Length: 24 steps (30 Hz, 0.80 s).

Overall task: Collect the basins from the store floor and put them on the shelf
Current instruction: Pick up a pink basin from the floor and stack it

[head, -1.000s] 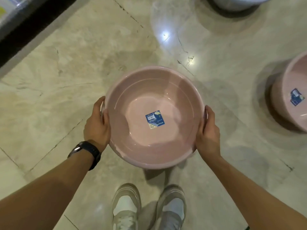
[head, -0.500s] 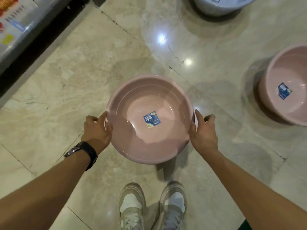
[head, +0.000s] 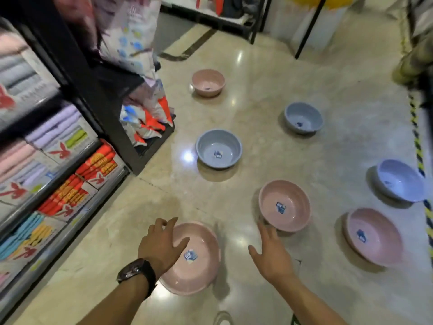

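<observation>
My left hand, fingers spread, grasping nothing, over nearest pink basin on floor; my right hand empty, splayed, beside it.

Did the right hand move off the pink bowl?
Yes. The right hand has let go of the near pink bowl and is open to its right, toward the next pink bowl.

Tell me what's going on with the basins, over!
Both hands open: left hand over the nearest pink basin, right hand beside it, holding nothing. Basin on the floor, not shelved. Nothing blocking; six other basins sit apart.
</observation>
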Tool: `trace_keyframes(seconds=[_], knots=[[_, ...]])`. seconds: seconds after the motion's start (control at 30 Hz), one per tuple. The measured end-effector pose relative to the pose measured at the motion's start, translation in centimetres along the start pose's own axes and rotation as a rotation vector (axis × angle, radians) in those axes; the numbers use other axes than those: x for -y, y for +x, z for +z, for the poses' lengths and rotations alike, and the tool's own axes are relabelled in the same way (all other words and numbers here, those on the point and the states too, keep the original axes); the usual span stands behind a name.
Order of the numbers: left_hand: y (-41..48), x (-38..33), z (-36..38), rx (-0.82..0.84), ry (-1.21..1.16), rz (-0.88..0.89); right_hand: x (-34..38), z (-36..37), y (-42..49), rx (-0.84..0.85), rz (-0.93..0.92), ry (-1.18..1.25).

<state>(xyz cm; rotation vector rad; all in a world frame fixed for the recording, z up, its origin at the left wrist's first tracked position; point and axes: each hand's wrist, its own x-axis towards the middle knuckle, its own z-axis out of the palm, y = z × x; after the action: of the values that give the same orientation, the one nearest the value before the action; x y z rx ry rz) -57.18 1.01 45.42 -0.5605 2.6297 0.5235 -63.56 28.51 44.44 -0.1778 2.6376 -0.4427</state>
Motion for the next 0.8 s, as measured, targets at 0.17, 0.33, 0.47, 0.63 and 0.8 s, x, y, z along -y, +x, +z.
trace_keyframes(seconds=[0.17, 0.33, 0.47, 0.63, 0.8], knots=[[-8.5, -7.5, -10.3, -0.09, 0.207, 0.302, 2.6, -11.8, -10.4, -0.124, 0.028, 0.044], [-13.7, -12.7, -14.8, -0.18, 0.259, 0.443, 1.3, -18.0, -17.2, -0.224, 0.068, 0.011], [-16.1, -17.5, -16.8, -0.245, 0.321, 0.515, -1.3, -22.0, -21.1, -0.345, 0.111, 0.042], [-19.2, -24.6, -17.7, -0.301, 0.3, 0.588, -7.9, -25.7, -25.8, -0.409, 0.16, 0.036], [-23.0, -32.2, -15.8, -0.357, 0.274, 0.62, -16.8, -28.6, -30.1, -0.452, 0.204, 0.007]])
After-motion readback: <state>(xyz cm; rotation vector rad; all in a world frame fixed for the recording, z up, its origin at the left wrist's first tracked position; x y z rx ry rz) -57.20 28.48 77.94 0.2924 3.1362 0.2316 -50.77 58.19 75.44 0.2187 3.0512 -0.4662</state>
